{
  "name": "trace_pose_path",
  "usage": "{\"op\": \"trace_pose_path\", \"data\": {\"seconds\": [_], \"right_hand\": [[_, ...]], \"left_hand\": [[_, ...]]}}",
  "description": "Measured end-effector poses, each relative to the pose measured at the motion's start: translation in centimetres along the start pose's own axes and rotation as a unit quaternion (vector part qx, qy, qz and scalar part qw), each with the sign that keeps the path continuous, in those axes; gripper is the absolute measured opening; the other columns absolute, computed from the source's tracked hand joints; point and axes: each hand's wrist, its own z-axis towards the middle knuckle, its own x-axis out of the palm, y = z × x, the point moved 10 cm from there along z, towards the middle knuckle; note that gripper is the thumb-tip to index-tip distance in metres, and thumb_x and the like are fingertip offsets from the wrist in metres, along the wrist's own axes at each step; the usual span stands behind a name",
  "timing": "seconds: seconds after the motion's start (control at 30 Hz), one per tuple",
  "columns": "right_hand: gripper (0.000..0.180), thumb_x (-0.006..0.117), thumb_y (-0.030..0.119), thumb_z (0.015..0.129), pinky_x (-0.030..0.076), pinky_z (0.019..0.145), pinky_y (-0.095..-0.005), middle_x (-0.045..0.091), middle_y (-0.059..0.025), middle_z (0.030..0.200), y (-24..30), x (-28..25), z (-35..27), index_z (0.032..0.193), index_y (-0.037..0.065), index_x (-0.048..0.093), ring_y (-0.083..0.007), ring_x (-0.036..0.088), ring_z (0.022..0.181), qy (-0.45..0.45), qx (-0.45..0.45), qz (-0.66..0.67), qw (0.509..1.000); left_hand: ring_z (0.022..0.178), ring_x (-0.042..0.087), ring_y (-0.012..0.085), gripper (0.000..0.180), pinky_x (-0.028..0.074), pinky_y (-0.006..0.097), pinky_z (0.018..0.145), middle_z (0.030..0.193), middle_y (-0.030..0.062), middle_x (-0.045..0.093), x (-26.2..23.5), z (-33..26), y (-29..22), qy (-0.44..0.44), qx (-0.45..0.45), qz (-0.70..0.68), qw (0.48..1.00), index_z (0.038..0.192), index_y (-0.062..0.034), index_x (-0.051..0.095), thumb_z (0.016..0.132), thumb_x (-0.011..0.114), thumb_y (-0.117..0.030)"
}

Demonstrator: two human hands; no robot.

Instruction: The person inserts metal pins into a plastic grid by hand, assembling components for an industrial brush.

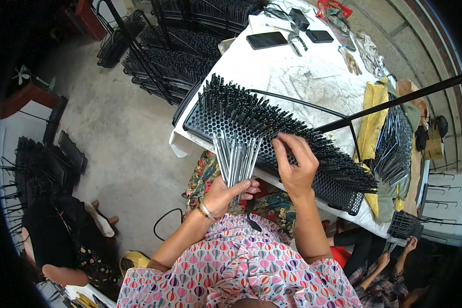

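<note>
My left hand (226, 195) grips a fanned bundle of thin grey metal rods (236, 156), held upright at the near edge of a black perforated tray (200, 120). The tray lies on a white-covered table (292, 72) and is filled with many dark rods (272, 115) standing in its holes. My right hand (294, 164) is over the tray's near side, its fingers pinched at the rods beside the bundle. Whether a single rod is between the fingers is hard to tell.
Two phones (267, 39) and small tools lie at the table's far end. Yellow cloth (372, 118) and another rod bundle (395, 143) lie at the right. Stacked black trays (169, 61) stand on the floor at left. Other people sit at lower left (56, 241) and lower right (390, 262).
</note>
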Motion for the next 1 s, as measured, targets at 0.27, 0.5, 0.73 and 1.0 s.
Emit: {"op": "trace_pose_path", "data": {"seconds": [0.27, 0.5, 0.73, 1.0], "right_hand": [[0.019, 0.066, 0.011, 0.083, 0.046, 0.054, -0.0189, 0.066, -0.0052, 0.079, -6.3, 4.2, -4.5, 0.097, -0.001, 0.063, -0.0077, 0.059, 0.066, 0.173, 0.357, 0.262, 0.880], [0.023, 0.067, 0.010, 0.082, 0.049, 0.057, -0.0212, 0.066, -0.0065, 0.078, -6.5, 1.3, -2.7, 0.100, -0.002, 0.062, -0.0096, 0.062, 0.071, 0.101, 0.333, 0.214, 0.913], [0.027, 0.070, 0.013, 0.080, 0.049, 0.055, -0.0213, 0.065, -0.0056, 0.080, -6.9, 4.2, -4.7, 0.100, -0.002, 0.063, -0.0089, 0.060, 0.067, 0.180, 0.352, 0.244, 0.885], [0.015, 0.067, 0.004, 0.081, 0.048, 0.062, -0.0211, 0.065, -0.0043, 0.080, -4.5, -1.4, -0.8, 0.094, -0.002, 0.062, -0.0078, 0.060, 0.072, -0.042, 0.214, 0.225, 0.950]], "left_hand": [[0.091, 0.064, 0.0220, 0.027, 0.055, 0.032, 0.075, 0.103, 0.0161, 0.064, 2.2, -0.2, 0.0, 0.066, -0.014, 0.033, 0.997, 0.113, 0.0037, 0.055, 0.089, 0.057, -0.009], [0.096, 0.063, 0.0230, 0.032, 0.054, 0.034, 0.079, 0.107, 0.0168, 0.062, 1.8, 0.5, 0.9, 0.047, -0.021, -0.003, 0.999, 0.119, 0.0031, 0.050, 0.090, 0.056, -0.010], [0.097, 0.062, 0.0231, 0.028, 0.055, 0.034, 0.077, 0.106, 0.0169, 0.062, 1.8, 0.4, 0.8, 0.061, -0.019, 0.045, 0.997, 0.115, 0.0033, 0.054, 0.090, 0.056, -0.010], [0.093, 0.063, 0.0226, 0.032, 0.055, 0.033, 0.075, 0.105, 0.0160, 0.062, 1.7, 0.4, 1.3, 0.037, -0.027, -0.022, 0.999, 0.119, 0.0013, 0.050, 0.090, 0.056, -0.009]]}}
